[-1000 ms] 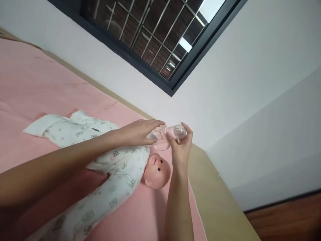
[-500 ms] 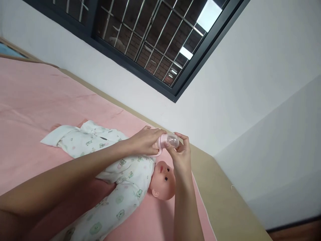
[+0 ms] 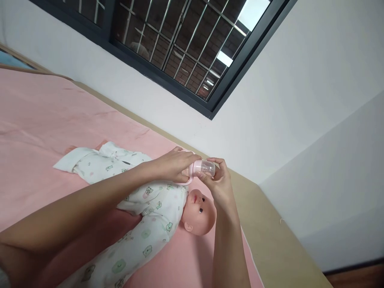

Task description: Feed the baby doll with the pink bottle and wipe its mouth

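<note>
Both hands hold a baby bottle (image 3: 198, 168) sideways above a baby doll's chest and head. My left hand (image 3: 177, 165) is wrapped round its body end, hiding most of it, near a pink handle. At the other end is a clear domed cap (image 3: 209, 168), pinched between the thumb and fingers of my right hand (image 3: 220, 180). Below lies the baby doll (image 3: 198, 214) on its back, dressed in a white suit (image 3: 162, 208) printed with green bears. My left forearm crosses over the doll's body.
A pink sheet (image 3: 36, 116) covers most of the tan padded surface (image 3: 270, 228). White walls (image 3: 300, 100) rise along the far and right sides. A dark-framed window (image 3: 168, 44) with metal bars is set in the far wall.
The camera view has shifted slightly. My right hand has turned a little around the clear cap, and its fingers sit slightly differently. My left hand keeps its grip on the bottle.
</note>
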